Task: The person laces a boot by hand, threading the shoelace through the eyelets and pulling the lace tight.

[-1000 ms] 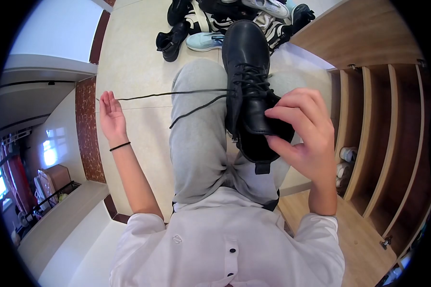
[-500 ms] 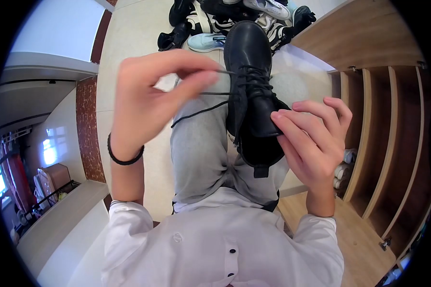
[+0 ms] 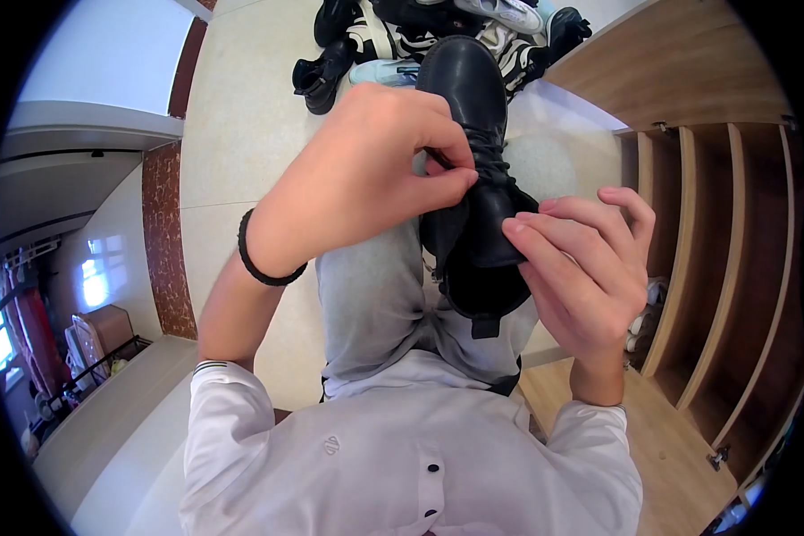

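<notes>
A black lace-up boot (image 3: 463, 80) rests over my lap, toe pointing away and its opening toward me. My left hand (image 3: 375, 170) is at the left edge of the lacing, thumb and index finger pinched together over the lace (image 3: 438, 159). What exactly lies between those fingertips is mostly hidden. On the other side, my right hand (image 3: 585, 259) grips the top of the boot's tongue (image 3: 496, 237) between thumb and fingers, the other fingers loosely curled.
Several shoes (image 3: 393, 31) lie piled on the floor beyond the boot. An open wooden shoe cabinet (image 3: 706, 268) stands at the right, with white shoes (image 3: 641, 322) low inside. A white ledge (image 3: 116, 393) runs along the left.
My left hand has come from far left, where it pulled a lace out straight, to the boot's lacing. My right hand has shifted slightly, still on the tongue.
</notes>
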Action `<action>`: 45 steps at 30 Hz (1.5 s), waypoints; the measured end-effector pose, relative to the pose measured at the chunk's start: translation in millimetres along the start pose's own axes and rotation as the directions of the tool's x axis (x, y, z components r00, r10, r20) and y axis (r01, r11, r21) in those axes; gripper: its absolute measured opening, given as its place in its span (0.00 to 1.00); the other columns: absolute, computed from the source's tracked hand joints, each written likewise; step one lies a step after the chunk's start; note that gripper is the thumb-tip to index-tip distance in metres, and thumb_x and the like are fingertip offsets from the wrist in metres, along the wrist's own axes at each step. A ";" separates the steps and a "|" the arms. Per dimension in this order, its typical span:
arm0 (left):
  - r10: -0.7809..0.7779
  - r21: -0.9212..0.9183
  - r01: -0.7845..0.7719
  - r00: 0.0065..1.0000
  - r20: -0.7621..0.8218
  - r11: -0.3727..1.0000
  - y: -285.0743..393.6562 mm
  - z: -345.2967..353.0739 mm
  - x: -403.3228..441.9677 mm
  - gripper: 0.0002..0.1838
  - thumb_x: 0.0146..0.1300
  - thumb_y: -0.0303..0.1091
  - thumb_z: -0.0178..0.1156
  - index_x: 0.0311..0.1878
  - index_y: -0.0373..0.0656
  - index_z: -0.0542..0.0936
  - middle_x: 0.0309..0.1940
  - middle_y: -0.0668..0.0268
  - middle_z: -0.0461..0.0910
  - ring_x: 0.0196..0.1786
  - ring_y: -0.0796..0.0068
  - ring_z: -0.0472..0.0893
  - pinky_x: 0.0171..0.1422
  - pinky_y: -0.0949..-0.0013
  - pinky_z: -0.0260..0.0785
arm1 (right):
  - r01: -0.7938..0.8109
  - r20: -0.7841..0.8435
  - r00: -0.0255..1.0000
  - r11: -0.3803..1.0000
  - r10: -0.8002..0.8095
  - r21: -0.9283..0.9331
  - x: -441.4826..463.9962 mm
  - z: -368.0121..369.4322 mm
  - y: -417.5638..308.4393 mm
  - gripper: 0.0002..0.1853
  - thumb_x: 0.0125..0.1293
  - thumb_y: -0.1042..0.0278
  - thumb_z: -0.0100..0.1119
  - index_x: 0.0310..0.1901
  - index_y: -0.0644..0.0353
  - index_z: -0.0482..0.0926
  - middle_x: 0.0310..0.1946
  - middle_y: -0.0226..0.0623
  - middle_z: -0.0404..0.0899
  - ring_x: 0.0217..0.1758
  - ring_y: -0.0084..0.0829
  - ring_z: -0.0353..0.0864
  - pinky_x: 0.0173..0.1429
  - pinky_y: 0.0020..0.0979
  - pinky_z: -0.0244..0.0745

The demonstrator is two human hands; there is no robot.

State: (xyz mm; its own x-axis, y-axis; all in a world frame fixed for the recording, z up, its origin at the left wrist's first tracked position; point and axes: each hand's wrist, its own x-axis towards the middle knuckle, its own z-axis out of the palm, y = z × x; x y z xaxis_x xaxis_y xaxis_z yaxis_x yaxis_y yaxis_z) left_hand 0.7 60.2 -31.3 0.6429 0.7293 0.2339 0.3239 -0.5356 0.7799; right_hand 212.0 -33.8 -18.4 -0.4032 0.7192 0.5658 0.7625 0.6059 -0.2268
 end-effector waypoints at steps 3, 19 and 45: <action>-0.022 -0.054 0.020 0.999 -0.032 0.998 -2.3 9.4 -0.2 0.02 0.55 0.25 0.70 0.32 0.40 0.86 0.25 0.70 0.79 0.24 0.83 0.72 0.25 0.77 0.60 | 0.012 0.000 1.000 1.000 -0.012 0.009 0.1 1.0 1.4 0.12 0.44 0.74 0.69 0.34 0.57 0.86 0.32 0.27 0.84 0.37 0.27 0.82 0.55 0.41 0.67; -0.138 -0.085 0.146 0.986 0.088 0.986 1.4 15.4 4.7 0.05 0.57 0.23 0.67 0.38 0.36 0.85 0.26 0.64 0.80 0.26 0.76 0.76 0.32 0.74 0.68 | -0.071 0.179 0.983 0.967 0.027 0.243 0.8 -1.0 7.7 0.14 0.45 0.70 0.75 0.36 0.59 0.84 0.36 0.30 0.82 0.41 0.35 0.80 0.49 0.38 0.68; -0.112 0.116 0.102 0.990 0.081 0.988 33.0 15.9 -18.3 0.27 0.50 0.39 0.76 0.52 0.37 0.80 0.44 0.60 0.75 0.46 0.60 0.75 0.50 0.63 0.70 | -0.321 0.245 0.927 0.938 0.283 0.133 4.3 8.4 26.4 0.07 0.56 0.73 0.67 0.37 0.59 0.82 0.33 0.33 0.80 0.38 0.38 0.80 0.49 0.34 0.68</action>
State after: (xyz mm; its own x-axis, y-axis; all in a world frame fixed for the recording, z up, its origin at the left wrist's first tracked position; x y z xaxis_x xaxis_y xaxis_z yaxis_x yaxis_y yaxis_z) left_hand 10.7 22.4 -19.1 0.6568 0.7477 0.0972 0.4660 -0.5038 0.7273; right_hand 226.2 -11.8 -28.6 -0.2824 0.9215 0.2665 0.7772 0.3826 -0.4996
